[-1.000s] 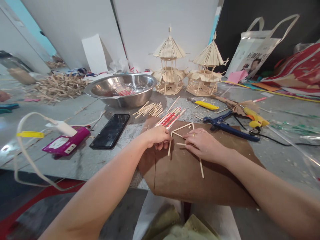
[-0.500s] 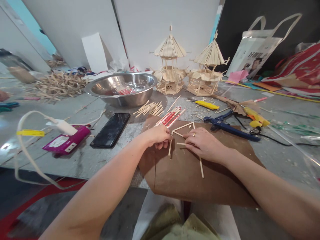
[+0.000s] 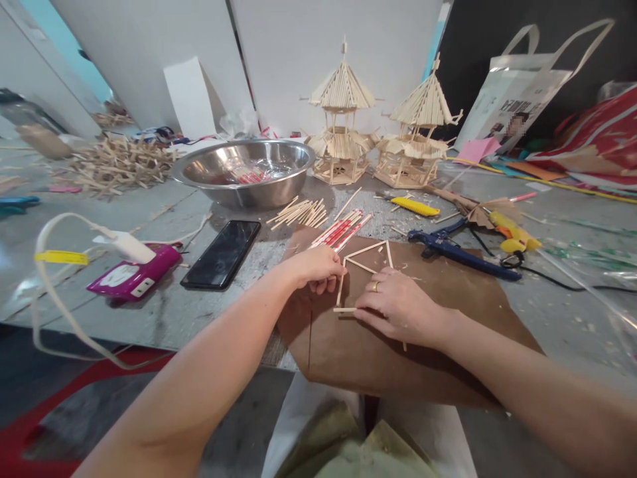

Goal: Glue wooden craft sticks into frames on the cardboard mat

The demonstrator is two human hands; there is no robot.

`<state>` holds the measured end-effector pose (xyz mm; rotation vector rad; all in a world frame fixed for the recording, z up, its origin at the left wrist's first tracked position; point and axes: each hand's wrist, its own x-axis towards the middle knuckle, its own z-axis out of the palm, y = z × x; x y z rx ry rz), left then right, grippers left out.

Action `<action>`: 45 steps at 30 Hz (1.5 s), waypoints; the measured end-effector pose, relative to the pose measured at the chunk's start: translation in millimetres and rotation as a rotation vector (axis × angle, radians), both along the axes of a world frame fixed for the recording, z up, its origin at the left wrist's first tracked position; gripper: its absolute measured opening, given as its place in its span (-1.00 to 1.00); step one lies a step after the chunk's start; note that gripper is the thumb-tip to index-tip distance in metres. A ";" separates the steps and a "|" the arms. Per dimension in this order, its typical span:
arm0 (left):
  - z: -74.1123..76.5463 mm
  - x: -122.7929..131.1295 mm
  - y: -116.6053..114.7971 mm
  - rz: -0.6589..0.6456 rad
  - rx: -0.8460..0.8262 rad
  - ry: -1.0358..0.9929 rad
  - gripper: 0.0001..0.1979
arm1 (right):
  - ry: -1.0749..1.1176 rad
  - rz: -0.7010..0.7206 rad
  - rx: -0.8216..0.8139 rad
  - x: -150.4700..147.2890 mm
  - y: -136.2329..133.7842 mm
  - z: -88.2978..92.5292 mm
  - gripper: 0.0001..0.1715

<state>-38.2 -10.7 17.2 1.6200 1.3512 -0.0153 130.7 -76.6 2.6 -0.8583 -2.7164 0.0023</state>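
Observation:
On a brown sheet (image 3: 323,345) lies a frame of thin wooden sticks (image 3: 367,249) joined at the corners. My left hand (image 3: 324,269) is closed, its thumb and forefinger on the frame's left corner. Between the fingertips of my right hand (image 3: 393,302) is a loose wooden stick (image 3: 343,310), its left end against the lower end of the frame's left side. Part of the frame is hidden under my right hand. Just beyond my left hand are red-and-white wrapped sticks (image 3: 343,229), and behind them a pile of bare sticks (image 3: 301,214).
Two stick pavilions (image 3: 342,143) stand at the back beside a steel basin (image 3: 243,192). To the right lie a blue glue gun (image 3: 458,252) and a yellow cutter (image 3: 415,206). A black phone (image 3: 221,255) and purple power bank (image 3: 137,272) with cable are on the left.
My right hand has moved toward me and slightly left, bringing its stick down to the lower end of the frame's left side. My left hand stays at the corner.

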 end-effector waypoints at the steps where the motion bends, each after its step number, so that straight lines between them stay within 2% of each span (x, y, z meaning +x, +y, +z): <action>1: 0.0 0.0 0.0 0.001 0.003 -0.004 -0.81 | -0.001 -0.004 0.002 -0.5 0.0 -0.1 -0.69; 34: -1.2 0.2 -1.8 0.009 0.015 -0.007 -0.80 | -0.008 -0.048 0.025 0.6 0.8 -1.9 -0.67; 45: 3.8 2.4 -3.7 -0.062 0.107 0.085 -0.79 | -0.038 -0.049 0.022 1.1 1.0 -1.3 -0.68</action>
